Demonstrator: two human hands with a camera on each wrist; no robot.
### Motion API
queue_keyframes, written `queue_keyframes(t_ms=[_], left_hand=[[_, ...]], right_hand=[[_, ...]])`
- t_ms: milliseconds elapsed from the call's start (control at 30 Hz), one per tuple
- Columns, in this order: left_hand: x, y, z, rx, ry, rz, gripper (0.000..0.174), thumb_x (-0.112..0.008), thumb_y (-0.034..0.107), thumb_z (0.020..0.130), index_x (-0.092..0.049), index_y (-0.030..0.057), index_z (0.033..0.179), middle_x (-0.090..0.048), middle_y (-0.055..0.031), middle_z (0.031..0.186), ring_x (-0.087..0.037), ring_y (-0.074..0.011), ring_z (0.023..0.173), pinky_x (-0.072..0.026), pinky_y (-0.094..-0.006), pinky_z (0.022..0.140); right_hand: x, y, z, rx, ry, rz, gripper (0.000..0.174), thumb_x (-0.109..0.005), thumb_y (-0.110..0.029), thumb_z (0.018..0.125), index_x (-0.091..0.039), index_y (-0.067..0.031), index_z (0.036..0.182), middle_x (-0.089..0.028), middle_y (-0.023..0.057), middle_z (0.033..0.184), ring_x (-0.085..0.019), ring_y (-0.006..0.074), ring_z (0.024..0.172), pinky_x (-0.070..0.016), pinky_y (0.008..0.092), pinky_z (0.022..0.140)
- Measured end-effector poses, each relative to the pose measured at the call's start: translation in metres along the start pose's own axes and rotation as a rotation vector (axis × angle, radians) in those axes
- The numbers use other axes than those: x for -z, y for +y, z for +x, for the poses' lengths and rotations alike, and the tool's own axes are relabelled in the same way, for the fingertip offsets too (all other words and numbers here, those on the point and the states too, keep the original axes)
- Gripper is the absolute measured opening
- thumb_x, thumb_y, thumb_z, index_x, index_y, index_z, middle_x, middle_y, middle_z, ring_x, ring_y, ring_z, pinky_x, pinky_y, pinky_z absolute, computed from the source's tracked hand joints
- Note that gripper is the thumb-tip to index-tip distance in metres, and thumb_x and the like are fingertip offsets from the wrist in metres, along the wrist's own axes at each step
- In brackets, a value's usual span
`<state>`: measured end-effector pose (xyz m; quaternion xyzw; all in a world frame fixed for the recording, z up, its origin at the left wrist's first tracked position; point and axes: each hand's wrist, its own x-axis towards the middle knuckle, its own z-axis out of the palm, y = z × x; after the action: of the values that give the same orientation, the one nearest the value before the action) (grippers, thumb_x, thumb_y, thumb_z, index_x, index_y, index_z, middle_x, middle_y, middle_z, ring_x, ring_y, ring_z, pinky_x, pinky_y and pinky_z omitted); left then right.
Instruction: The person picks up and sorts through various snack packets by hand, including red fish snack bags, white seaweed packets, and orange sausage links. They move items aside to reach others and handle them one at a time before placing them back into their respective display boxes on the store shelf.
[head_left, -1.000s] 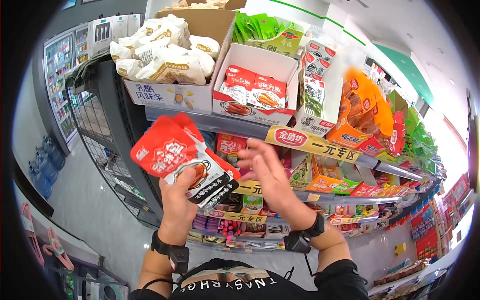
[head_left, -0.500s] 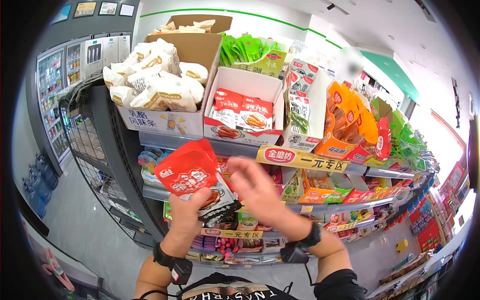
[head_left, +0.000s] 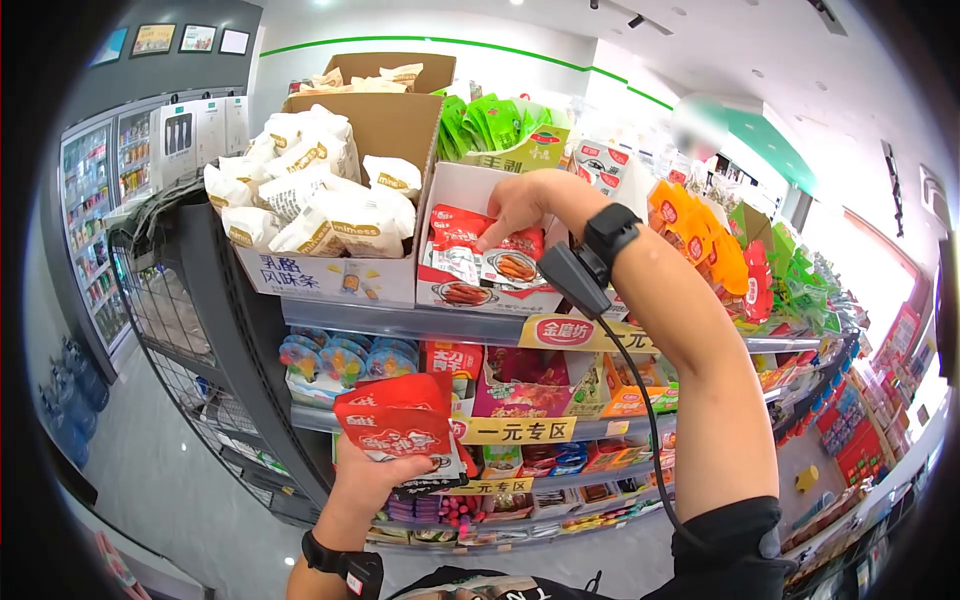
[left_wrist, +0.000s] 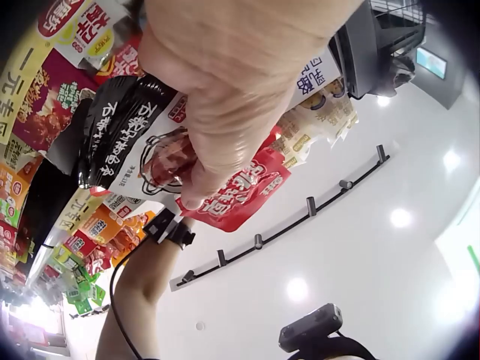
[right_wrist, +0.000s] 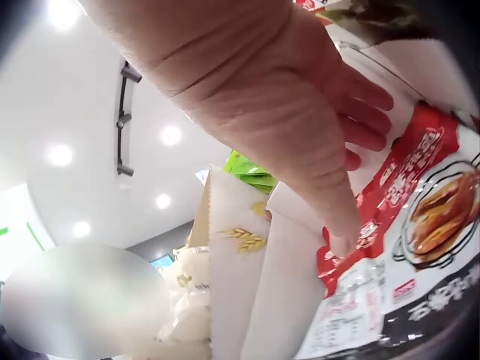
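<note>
My left hand (head_left: 392, 470) grips a small stack of red snack packets (head_left: 398, 425) low in front of the middle shelves; in the left wrist view the left hand's fingers (left_wrist: 217, 112) curl over those packets (left_wrist: 240, 196). My right hand (head_left: 503, 212) is raised into a white display box (head_left: 468, 186) on the top shelf. Its straight fingers touch the red packets (head_left: 478, 258) lying in the box. The right wrist view shows the right hand's fingers (right_wrist: 337, 161) resting on a red packet (right_wrist: 420, 187) with a sausage picture.
A cardboard box (head_left: 320, 278) of white bags stands left of the white box, green packets (head_left: 490, 120) behind it and orange packets (head_left: 712, 232) to the right. Yellow price strips (head_left: 575, 333) line the shelf edges. Fridges (head_left: 90, 220) stand at far left.
My right hand has risen from beside the held packets up into the white box on the top shelf. My left hand has dropped lower with its packets.
</note>
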<state>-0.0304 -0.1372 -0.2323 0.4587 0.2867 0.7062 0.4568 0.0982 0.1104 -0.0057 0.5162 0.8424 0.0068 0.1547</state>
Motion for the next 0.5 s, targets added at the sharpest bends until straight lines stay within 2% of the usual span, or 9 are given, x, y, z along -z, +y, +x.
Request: queue_keyframes(t_ms=[33,133,167,267,300,400,433,500], left_hand=[[0.001,0.002,-0.001,-0.011,0.024,-0.023,0.050,-0.070,-0.004,0.057,-0.051,-0.0012,0.104,-0.060,-0.0076,0.094,-0.059,-0.0149,0.082,-0.0479,-0.0275,0.073],[0.016,-0.002,-0.004,0.058,0.069,-0.028,0.051,-0.069,-0.004,0.057,-0.050,-0.0019,0.104,-0.060,-0.0080,0.094,-0.059,-0.0154,0.082,-0.0480,-0.0275,0.073],[0.018,-0.004,-0.004,0.065,0.086,-0.030,0.052,-0.068,-0.002,0.057,-0.048,-0.0019,0.105,-0.059,-0.0083,0.095,-0.059,-0.0162,0.082,-0.0484,-0.0283,0.072],[0.020,-0.013,-0.006,0.088,0.116,-0.035,0.054,-0.067,0.002,0.057,-0.045,-0.0019,0.107,-0.057,-0.0088,0.095,-0.059,-0.0180,0.083,-0.0493,-0.0299,0.072],[0.020,-0.015,-0.006,0.084,0.111,-0.034,0.055,-0.068,0.002,0.057,-0.045,-0.0019,0.107,-0.057,-0.0088,0.095,-0.059,-0.0180,0.083,-0.0494,-0.0300,0.072],[0.019,-0.017,-0.007,0.079,0.063,-0.027,0.056,-0.068,0.002,0.056,-0.044,-0.0018,0.107,-0.057,-0.0090,0.096,-0.059,-0.0183,0.084,-0.0493,-0.0300,0.072],[0.019,-0.018,-0.008,0.077,0.044,-0.024,0.057,-0.069,0.002,0.056,-0.044,-0.0018,0.108,-0.057,-0.0091,0.096,-0.059,-0.0185,0.084,-0.0492,-0.0300,0.073],[0.019,-0.020,-0.010,0.052,0.034,-0.041,0.059,-0.069,0.002,0.056,-0.044,-0.0016,0.108,-0.057,-0.0091,0.097,-0.059,-0.0188,0.085,-0.0491,-0.0299,0.073]], right_hand=[[-0.001,-0.001,0.000,-0.009,-0.002,0.018,0.083,-0.069,-0.055,0.059,-0.046,-0.0004,0.118,-0.055,0.0152,0.108,-0.058,0.0254,0.085,-0.0475,0.0332,0.074],[-0.003,0.000,0.001,0.064,0.002,-0.002,0.084,-0.072,-0.052,0.057,-0.046,-0.0002,0.118,-0.056,0.0142,0.106,-0.059,0.0238,0.083,-0.0486,0.0321,0.069],[-0.001,0.001,0.001,0.054,-0.068,0.057,0.087,-0.074,-0.051,0.054,-0.045,-0.0003,0.119,-0.054,0.0145,0.108,-0.058,0.0245,0.085,-0.0482,0.0317,0.070],[-0.003,0.010,0.012,0.145,-0.096,0.024,0.092,-0.075,-0.051,0.053,-0.042,-0.0018,0.122,-0.053,0.0147,0.110,-0.056,0.0257,0.091,-0.0471,0.0323,0.074],[-0.009,0.009,0.010,0.131,0.004,-0.016,0.069,-0.074,-0.040,0.062,-0.046,-0.0086,0.116,-0.055,0.0132,0.103,-0.059,0.0264,0.082,-0.0514,0.0389,0.054],[-0.011,0.005,0.008,0.080,0.026,-0.087,0.074,-0.074,-0.041,0.062,-0.041,-0.0103,0.121,-0.052,0.0141,0.111,-0.061,0.0296,0.078,-0.0529,0.0374,0.055],[-0.013,0.006,0.009,0.089,0.038,-0.084,0.077,-0.074,-0.042,0.061,-0.040,-0.0108,0.122,-0.052,0.0142,0.112,-0.062,0.0309,0.072,-0.0528,0.0353,0.057],[-0.015,0.008,0.007,0.111,0.073,-0.085,0.080,-0.074,-0.045,0.059,-0.040,-0.0101,0.122,-0.051,0.0142,0.113,-0.062,0.0310,0.073,-0.0528,0.0357,0.057]])
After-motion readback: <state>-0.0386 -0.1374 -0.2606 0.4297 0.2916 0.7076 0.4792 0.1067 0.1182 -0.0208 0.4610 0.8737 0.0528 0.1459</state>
